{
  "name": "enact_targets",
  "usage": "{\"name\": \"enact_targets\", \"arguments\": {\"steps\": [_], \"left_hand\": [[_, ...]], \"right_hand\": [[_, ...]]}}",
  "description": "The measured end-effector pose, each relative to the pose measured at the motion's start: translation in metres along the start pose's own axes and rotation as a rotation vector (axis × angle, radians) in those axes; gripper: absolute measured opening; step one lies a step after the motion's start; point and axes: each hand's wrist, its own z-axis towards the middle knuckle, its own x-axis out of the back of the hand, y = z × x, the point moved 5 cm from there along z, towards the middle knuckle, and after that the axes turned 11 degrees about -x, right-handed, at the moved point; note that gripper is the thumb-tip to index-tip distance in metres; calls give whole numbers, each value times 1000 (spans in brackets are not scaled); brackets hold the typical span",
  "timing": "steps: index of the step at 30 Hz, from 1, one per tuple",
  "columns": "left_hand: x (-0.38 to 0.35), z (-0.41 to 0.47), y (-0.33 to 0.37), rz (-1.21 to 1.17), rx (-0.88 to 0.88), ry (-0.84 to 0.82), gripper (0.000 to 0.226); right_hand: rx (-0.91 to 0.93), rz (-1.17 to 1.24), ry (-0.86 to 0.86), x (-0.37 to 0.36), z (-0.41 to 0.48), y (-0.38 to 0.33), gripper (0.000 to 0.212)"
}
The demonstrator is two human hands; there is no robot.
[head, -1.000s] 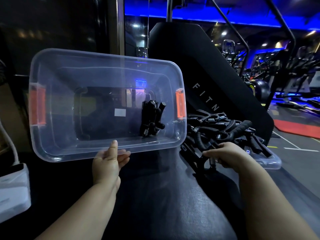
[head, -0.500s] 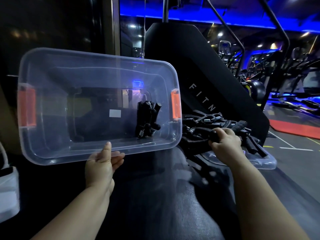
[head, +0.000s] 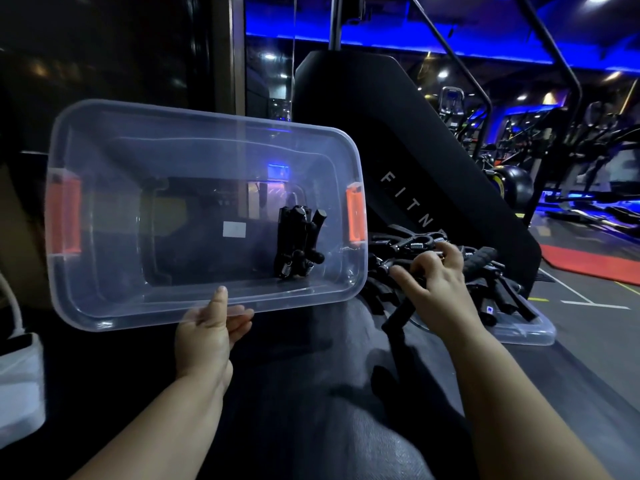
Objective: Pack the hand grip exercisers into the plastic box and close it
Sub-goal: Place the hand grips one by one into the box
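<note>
A clear plastic box (head: 114, 299) with orange side latches is tilted up toward me. My left hand (head: 211, 332) grips its near rim, thumb on the inside. A few black hand grip exercisers (head: 298, 242) lie bundled in its right end. To the right, a pile of black exercisers (head: 485, 268) rests on the clear lid (head: 526, 332). My right hand (head: 434, 284) is over the pile's near side, fingers curled around one exerciser (head: 398, 315) whose handle hangs down below the hand.
Everything sits on a dark treadmill belt (head: 311, 393). A black machine housing (head: 398, 133) marked FITN rises behind the pile. A white object with a cord (head: 19, 372) lies at the left edge. Gym machines and a red mat (head: 588, 263) are at the far right.
My right hand has shifted left over the pile and lifted one exerciser partly out of it. The box stays tilted in my left hand.
</note>
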Motion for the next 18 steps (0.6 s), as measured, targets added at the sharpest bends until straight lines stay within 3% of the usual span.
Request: {"name": "enact_targets", "arguments": {"steps": [4, 9, 13, 18], "left_hand": [[0, 0, 0, -1, 3, -6, 20], [0, -1, 1, -6, 3, -8, 22], [0, -1, 2, 4, 2, -6, 22], [-1, -1, 3, 2, 0, -7, 23]], "right_hand": [[-21, 103, -12, -4, -3, -6, 27], [-46, 155, -71, -2, -2, -6, 51], [-154, 248, -96, 4, -2, -4, 57], [-241, 71, -47, 6, 1, -1, 69]]}}
